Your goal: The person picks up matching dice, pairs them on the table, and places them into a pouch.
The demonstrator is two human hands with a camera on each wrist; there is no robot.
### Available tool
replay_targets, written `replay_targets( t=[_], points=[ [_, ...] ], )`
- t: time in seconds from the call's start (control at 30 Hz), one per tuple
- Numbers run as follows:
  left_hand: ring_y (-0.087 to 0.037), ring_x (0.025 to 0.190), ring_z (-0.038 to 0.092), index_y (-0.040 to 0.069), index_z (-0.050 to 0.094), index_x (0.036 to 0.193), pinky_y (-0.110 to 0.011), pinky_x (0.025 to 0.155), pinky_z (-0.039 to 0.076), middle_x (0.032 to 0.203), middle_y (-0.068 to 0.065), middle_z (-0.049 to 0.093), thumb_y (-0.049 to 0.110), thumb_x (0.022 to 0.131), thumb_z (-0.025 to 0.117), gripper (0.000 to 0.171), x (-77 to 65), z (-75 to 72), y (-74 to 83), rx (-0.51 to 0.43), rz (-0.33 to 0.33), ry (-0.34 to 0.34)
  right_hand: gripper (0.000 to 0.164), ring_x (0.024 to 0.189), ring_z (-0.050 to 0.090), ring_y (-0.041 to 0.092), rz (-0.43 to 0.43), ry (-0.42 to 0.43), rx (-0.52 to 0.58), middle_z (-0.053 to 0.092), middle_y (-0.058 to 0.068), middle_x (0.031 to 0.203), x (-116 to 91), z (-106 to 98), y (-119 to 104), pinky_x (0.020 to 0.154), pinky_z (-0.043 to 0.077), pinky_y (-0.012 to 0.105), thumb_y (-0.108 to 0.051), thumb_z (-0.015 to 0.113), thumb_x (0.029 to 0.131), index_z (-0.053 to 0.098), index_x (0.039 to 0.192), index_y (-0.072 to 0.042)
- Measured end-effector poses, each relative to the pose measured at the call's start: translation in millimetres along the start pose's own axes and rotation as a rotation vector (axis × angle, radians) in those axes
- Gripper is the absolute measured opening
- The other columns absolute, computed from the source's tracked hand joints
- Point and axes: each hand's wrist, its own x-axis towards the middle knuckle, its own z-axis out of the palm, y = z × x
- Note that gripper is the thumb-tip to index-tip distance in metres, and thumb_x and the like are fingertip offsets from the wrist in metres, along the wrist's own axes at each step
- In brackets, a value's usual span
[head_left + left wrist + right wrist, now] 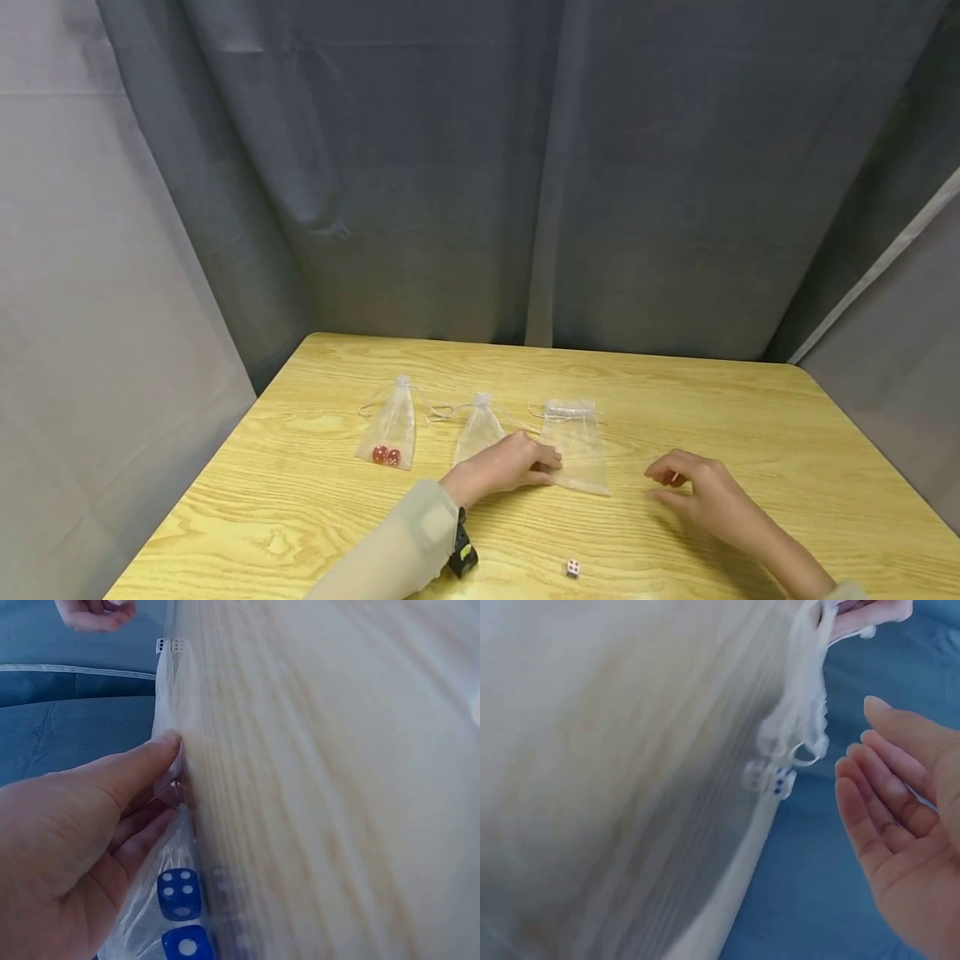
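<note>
My left hand [517, 462] pinches the near left edge of a flat white organza drawstring bag [576, 450] between thumb and fingers. Under that hand and forearm lies a second, drawn-up organza bag [480, 429], partly hidden; in the left wrist view blue dice [179, 894] show through mesh beside the hand. Further left, a third organza bag [397, 421] holds two red dice [386, 455]. My right hand [708, 496] hovers right of the flat bag, fingers loosely bent, holding nothing. A small white die with red pips [573, 568] sits near the front.
The wooden table [262, 517] runs back to a dark grey curtain [420, 208], with pale curtains at both sides. Thin drawstrings [442, 411] trail between the bags. A black wrist camera [463, 552] sits on the left forearm.
</note>
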Motion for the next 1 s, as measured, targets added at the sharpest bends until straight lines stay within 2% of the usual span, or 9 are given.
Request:
replay_targets(
  t=[0.23,0.37,0.57,0.7,1.0],
  points=[
    [-0.009,0.124,0.061,0.015,0.069,0.124,-0.015,0.102,0.048,0.131,-0.002,0.065,0.024,0.094,0.065,0.031,-0.6,0.2,0.1,-0.007,-0.004,0.001,0.017,0.073,0.058,0.000,0.191,-0.134,-0.066,0.066,-0.005,0.085,11,0,22,0.062,0.055,0.021,-0.009,0.079,0.079,0.070,0.093,-0.010],
    [-0.008,0.124,0.061,0.015,0.068,0.124,-0.015,0.103,0.048,0.131,-0.002,0.065,0.024,0.094,0.065,0.032,-0.5,0.0,0.1,-0.006,-0.006,0.003,0.014,0.071,0.053,-0.002,0.268,-0.207,-0.079,0.062,-0.006,0.082,16,0,28,0.060,0.052,0.021,-0.013,0.077,0.082,0.070,0.093,-0.009],
    [-0.008,0.124,0.061,0.015,0.069,0.123,-0.015,0.103,0.048,0.131,-0.001,0.065,0.024,0.093,0.066,0.032,-0.2,-0.7,0.0,0.004,-0.003,0.005,0.011,0.066,0.043,-0.002,0.290,-0.265,-0.147,0.056,-0.008,0.074,19,3,31,0.055,0.041,0.019,-0.014,0.078,0.080,0.070,0.087,-0.011],
    [-0.007,0.123,0.061,0.015,0.069,0.123,-0.014,0.102,0.048,0.131,-0.001,0.066,0.024,0.093,0.066,0.031,0.0,0.6,0.4,0.003,0.000,0.008,0.010,0.064,0.041,-0.003,0.284,-0.282,-0.171,0.056,-0.009,0.074,16,4,33,0.054,0.040,0.019,-0.013,0.078,0.080,0.069,0.083,-0.013],
    [-0.007,0.123,0.061,0.015,0.069,0.124,-0.015,0.103,0.048,0.131,-0.001,0.065,0.025,0.093,0.065,0.032,-0.8,-0.8,-0.9,0.004,-0.012,0.007,0.009,0.068,0.048,-0.008,0.262,-0.188,-0.128,0.060,-0.011,0.077,10,-2,22,0.057,0.048,0.018,-0.011,0.077,0.082,0.070,0.085,-0.016]
  ],
)
